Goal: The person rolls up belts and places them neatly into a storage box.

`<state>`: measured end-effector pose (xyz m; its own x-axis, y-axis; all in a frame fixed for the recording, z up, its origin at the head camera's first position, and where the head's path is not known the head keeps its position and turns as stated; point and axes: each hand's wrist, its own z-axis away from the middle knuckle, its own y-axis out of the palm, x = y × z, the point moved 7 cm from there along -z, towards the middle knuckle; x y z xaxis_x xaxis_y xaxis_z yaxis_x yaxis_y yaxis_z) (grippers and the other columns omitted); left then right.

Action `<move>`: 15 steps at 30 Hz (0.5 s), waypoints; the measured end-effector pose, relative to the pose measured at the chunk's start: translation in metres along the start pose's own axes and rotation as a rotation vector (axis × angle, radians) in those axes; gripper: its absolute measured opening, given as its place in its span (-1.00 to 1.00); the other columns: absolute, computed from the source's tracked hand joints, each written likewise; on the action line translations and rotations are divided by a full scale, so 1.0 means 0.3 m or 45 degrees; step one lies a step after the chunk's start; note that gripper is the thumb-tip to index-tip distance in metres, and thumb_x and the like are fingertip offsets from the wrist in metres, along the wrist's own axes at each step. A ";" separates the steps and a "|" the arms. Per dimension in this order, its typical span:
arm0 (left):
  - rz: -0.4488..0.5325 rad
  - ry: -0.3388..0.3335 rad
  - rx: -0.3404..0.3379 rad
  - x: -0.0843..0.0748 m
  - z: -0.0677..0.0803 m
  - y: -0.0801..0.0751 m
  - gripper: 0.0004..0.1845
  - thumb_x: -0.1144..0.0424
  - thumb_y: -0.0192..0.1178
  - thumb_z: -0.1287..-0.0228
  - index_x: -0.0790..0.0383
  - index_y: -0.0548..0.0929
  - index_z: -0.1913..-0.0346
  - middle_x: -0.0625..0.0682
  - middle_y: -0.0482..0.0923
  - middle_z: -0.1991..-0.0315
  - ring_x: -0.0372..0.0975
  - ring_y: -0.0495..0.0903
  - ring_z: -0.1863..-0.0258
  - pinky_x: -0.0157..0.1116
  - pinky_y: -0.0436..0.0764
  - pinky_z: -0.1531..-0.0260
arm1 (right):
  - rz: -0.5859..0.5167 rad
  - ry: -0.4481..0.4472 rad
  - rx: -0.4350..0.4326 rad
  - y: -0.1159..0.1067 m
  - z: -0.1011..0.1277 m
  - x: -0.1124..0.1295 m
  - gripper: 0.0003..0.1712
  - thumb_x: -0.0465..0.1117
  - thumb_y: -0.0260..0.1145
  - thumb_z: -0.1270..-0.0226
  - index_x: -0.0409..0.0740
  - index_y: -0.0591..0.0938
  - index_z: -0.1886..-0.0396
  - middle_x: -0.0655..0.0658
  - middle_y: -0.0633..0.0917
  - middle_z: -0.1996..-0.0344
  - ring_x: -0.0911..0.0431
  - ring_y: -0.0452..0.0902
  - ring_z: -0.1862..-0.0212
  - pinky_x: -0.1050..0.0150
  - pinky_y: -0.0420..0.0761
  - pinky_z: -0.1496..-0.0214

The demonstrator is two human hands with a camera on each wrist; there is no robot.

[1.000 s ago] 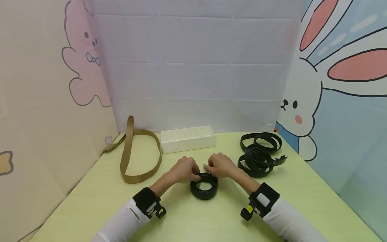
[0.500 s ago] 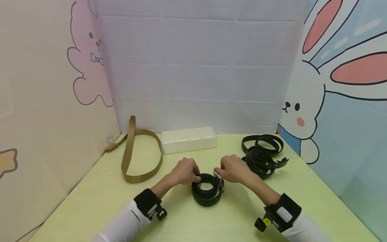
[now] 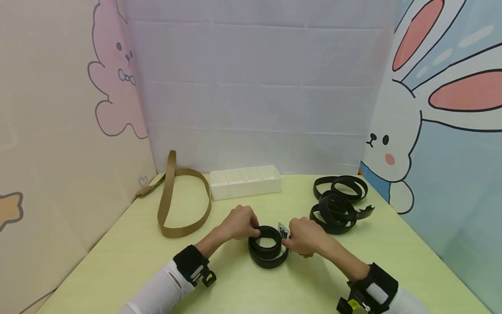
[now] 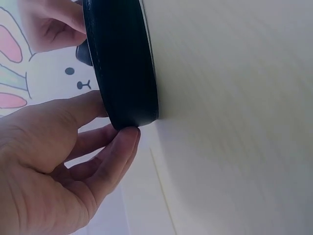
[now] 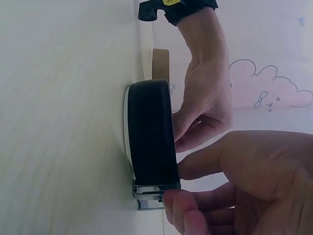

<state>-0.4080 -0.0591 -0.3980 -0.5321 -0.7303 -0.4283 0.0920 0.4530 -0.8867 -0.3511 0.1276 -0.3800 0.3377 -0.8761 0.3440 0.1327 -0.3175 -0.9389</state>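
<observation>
A black belt [image 3: 268, 250] rolled into a tight coil lies on the yellow-green table [image 3: 243, 288] in front of me. My left hand [image 3: 254, 230] pinches the coil's left rim, thumb and fingers on either side of the band [image 4: 123, 63]. My right hand [image 3: 289, 242] grips the coil's right side at the silver buckle [image 3: 283, 230]. In the right wrist view the buckle [image 5: 153, 194] sits at the end of the coil [image 5: 150, 132], with my fingertips [image 5: 177, 205] against it. Both wrists wear black camera bands.
A white divided box [image 3: 245, 181] stands at the back centre. A tan webbing strap [image 3: 176, 201] loops at the back left, one end up the wall. A pile of loose black belts [image 3: 339, 201] lies at the back right. Cartoon-printed panels wall the table in.
My right hand has come from behind the coil round to its right side, nearer me, and now grips at the buckle. The left hand has stayed on the coil's left rim.
</observation>
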 end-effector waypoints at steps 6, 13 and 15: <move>-0.004 0.059 0.004 -0.018 0.003 -0.002 -0.89 0.32 0.56 -0.32 0.15 0.95 0.39 -0.07 0.85 0.48 -0.36 0.62 0.53 -0.38 0.57 0.44 | -0.018 0.021 -0.101 -0.012 -0.057 -0.041 -0.41 -0.22 0.45 -0.53 -0.07 0.53 0.79 0.03 0.55 0.89 0.22 0.49 0.82 0.35 0.39 0.66; -0.007 0.089 0.004 -0.035 0.005 0.003 -0.87 0.37 0.54 -0.33 0.20 0.94 0.41 -0.05 0.83 0.53 -0.37 0.55 0.58 -0.43 0.47 0.50 | -0.106 -0.059 -0.136 -0.012 -0.120 -0.023 -0.42 -0.25 0.43 -0.57 -0.16 0.66 0.78 0.04 0.61 0.87 0.25 0.51 0.78 0.37 0.39 0.62; -0.021 0.078 -0.019 -0.036 0.006 0.001 -0.84 0.36 0.54 -0.32 0.19 0.93 0.45 -0.07 0.80 0.56 -0.36 0.52 0.59 -0.43 0.45 0.51 | -0.119 -0.092 -0.153 -0.005 -0.140 -0.016 -0.41 -0.24 0.46 -0.59 -0.16 0.67 0.78 0.02 0.60 0.86 0.21 0.53 0.76 0.34 0.40 0.60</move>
<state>-0.4007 -0.0522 -0.3939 -0.5840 -0.7054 -0.4016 0.0707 0.4487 -0.8909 -0.3920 0.1170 -0.3806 0.3957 -0.8138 0.4257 0.0561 -0.4412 -0.8956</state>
